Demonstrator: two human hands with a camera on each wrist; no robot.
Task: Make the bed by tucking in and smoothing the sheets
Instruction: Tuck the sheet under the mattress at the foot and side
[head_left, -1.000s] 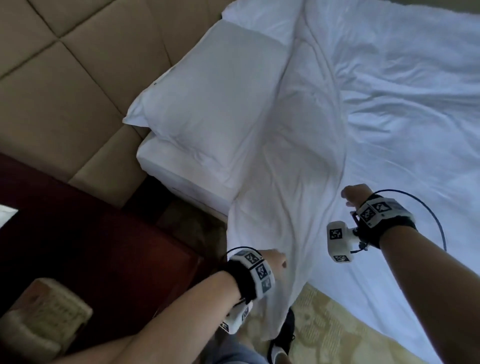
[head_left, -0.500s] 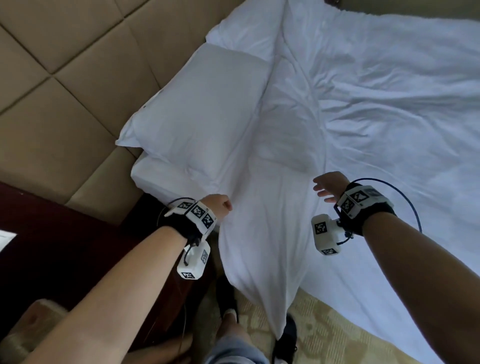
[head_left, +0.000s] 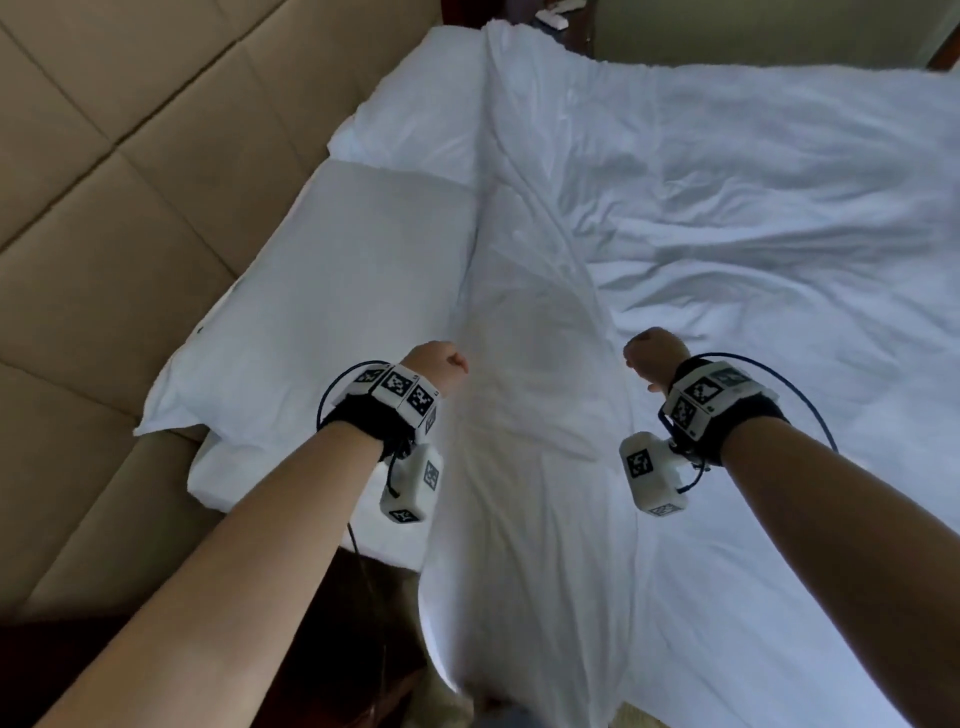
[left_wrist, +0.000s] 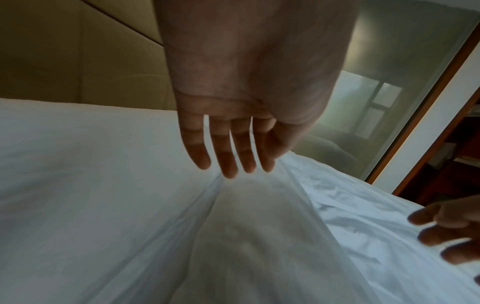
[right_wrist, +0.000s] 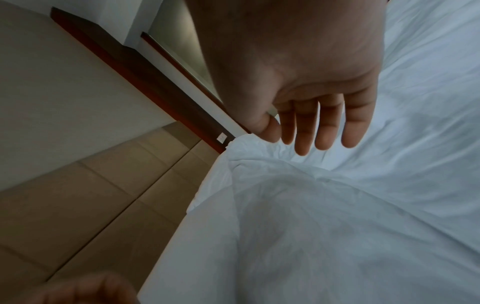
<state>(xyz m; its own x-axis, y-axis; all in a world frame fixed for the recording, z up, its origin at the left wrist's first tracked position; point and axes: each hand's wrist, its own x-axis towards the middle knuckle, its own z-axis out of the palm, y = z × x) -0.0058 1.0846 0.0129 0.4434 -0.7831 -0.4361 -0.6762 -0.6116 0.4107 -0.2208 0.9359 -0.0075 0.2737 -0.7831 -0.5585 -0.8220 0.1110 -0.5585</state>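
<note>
Pillow (head_left: 332, 312) is lying at the left, against the padded headboard (head_left: 104, 208), on the mattress corner. Left hand (head_left: 434, 364) is hovering at the left side of the raised sheet fold (head_left: 524, 389); in the left wrist view its fingers (left_wrist: 226, 156) are hanging straight and spread, tips at or just off the fabric, pinching nothing. The fold is running from the head of the bed down over the near edge toward the floor. Right hand (head_left: 652, 356) is at the fold's right side, fingers (right_wrist: 322, 127) loosely extended, gripping nothing. The top sheet (head_left: 779, 234) is spreading wrinkled to the right. Likely thin, light, limp cotton, bunching easily; best pinching the hanging edge on both sides, then pulling taut.
</note>
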